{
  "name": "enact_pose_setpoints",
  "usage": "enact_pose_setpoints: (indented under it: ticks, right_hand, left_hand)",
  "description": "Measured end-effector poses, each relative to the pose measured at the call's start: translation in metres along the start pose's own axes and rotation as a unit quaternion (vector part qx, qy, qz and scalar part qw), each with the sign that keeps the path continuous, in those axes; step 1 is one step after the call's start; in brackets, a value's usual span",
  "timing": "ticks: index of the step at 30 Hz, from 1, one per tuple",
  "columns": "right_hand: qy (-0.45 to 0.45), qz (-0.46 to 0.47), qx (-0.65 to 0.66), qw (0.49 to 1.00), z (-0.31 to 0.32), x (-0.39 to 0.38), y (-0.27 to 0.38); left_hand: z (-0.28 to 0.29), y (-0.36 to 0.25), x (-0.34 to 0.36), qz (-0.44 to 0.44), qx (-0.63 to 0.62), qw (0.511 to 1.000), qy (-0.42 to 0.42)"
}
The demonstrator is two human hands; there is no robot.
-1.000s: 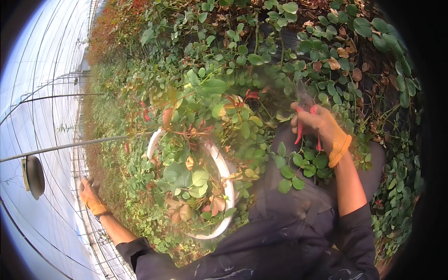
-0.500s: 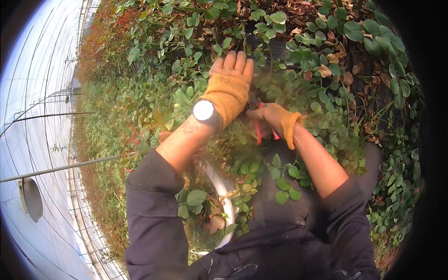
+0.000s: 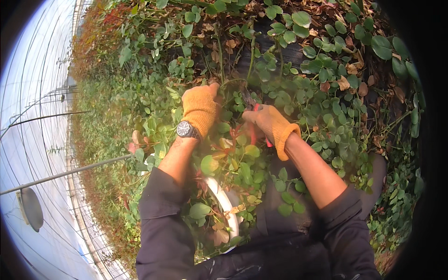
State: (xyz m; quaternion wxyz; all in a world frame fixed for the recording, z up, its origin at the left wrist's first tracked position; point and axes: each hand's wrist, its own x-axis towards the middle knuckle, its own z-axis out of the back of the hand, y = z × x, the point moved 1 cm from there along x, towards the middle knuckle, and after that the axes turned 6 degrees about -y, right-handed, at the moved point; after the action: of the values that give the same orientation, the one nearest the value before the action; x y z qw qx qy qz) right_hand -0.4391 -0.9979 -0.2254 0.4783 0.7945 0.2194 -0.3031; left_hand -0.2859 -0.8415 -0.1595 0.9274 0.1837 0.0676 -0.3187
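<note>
My right hand [image 3: 265, 122], in an orange glove, is closed round the red handles of pruning shears [image 3: 253, 133]. Their dark blades [image 3: 247, 96] point away from me, among green stems. To the left, my left hand [image 3: 199, 108] wears a matching glove and has its fingers curled in. What those fingers grip, if anything, is hidden. Thin green stems [image 3: 221, 58] rise just beyond this hand, and one bends across toward the shear blades. Leafy shoots [image 3: 235, 156] with green and reddish leaves fill the space between my forearms.
A curved white tube [image 3: 224, 198] lies among leaves near my body. Dense foliage [image 3: 112, 107] runs along the left, with dry brown leaves and dark sheeting [image 3: 289, 53] at the far side. A metal bar [image 3: 65, 173] and wire-lined pale covering [image 3: 32, 140] stand at the far left.
My left hand has drawn back toward me and left, its extended fingers now curled. Stems it covered now show. The right hand stays near its place with the shears.
</note>
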Motion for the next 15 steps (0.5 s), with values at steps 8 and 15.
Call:
enact_pose_setpoints:
  ticks: [8,15]
  right_hand:
    - [-0.1,0.014,0.009,0.995,-0.033,0.031,0.015]
    - [-0.061,0.129,-0.163,0.976,-0.037,0.028,-0.011]
  left_hand:
    - [-0.025,0.012,-0.012,0.031,-0.123,0.989,-0.075]
    - [-0.053,0.042,-0.025,0.189,-0.389,0.899,-0.073]
